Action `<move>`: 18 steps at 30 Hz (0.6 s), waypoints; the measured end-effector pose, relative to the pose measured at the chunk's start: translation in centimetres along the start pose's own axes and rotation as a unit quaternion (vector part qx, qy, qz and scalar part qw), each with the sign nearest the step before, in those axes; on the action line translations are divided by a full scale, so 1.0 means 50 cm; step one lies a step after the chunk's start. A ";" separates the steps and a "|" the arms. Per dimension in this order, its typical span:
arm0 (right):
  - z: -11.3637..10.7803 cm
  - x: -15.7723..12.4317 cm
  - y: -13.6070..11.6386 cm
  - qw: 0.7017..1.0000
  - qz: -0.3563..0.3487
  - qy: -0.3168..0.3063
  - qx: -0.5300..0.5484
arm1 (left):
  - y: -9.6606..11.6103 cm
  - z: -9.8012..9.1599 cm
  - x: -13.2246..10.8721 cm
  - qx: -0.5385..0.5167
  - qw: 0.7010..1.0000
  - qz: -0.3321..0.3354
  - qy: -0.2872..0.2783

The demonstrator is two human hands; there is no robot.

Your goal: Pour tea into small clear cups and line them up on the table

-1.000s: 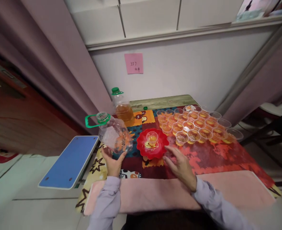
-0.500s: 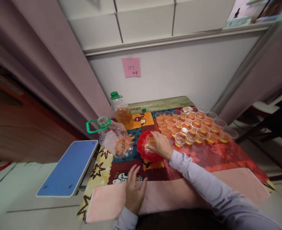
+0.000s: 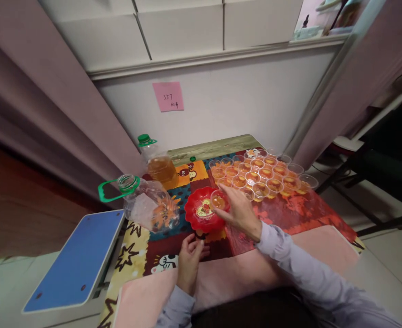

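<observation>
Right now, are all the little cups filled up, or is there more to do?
Mostly done: the rows of small cups on the table hold amber liquid. In hand: the right hand grips one filled cup at the red plate's edge. The left hand rests empty. Left over: the far bottle holds more liquid.

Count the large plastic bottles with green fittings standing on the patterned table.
2. One clear, nearly empty bottle with a green handle stands left of the red plate; one green-capped bottle holding amber liquid stands behind it, near the wall.
</observation>
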State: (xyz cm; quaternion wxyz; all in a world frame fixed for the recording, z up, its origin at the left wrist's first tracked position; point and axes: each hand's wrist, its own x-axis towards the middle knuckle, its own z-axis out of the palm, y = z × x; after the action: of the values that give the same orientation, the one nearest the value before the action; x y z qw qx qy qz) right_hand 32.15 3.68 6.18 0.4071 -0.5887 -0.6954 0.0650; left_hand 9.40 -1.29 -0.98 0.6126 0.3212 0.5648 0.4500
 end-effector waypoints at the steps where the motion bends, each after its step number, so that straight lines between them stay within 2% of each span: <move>1: -0.024 -0.015 0.010 1.000 0.003 0.011 0.002 | 0.005 0.005 0.000 -0.012 1.000 -0.018 -0.003; 5: -0.108 -0.089 0.067 0.998 0.044 0.038 -0.022 | 0.020 0.032 0.008 -0.046 0.997 -0.064 -0.009; 9: -0.148 -0.160 0.134 0.989 0.127 0.061 -0.041 | 0.028 0.050 0.019 -0.061 0.995 -0.079 -0.005; 13: -0.149 -0.191 0.169 0.982 0.163 0.087 -0.048 | 0.035 0.059 0.029 -0.089 0.993 -0.082 0.015; 18: -0.119 -0.182 0.153 0.984 0.159 0.069 -0.031 | 0.045 0.071 0.042 -0.096 0.991 -0.084 0.043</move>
State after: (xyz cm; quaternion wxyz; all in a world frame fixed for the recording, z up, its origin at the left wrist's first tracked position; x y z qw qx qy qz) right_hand 41.62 -4.29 1.28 0.4198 -0.7070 -0.5654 0.0663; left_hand 12.35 1.93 0.76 0.6515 0.1922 0.5701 0.4623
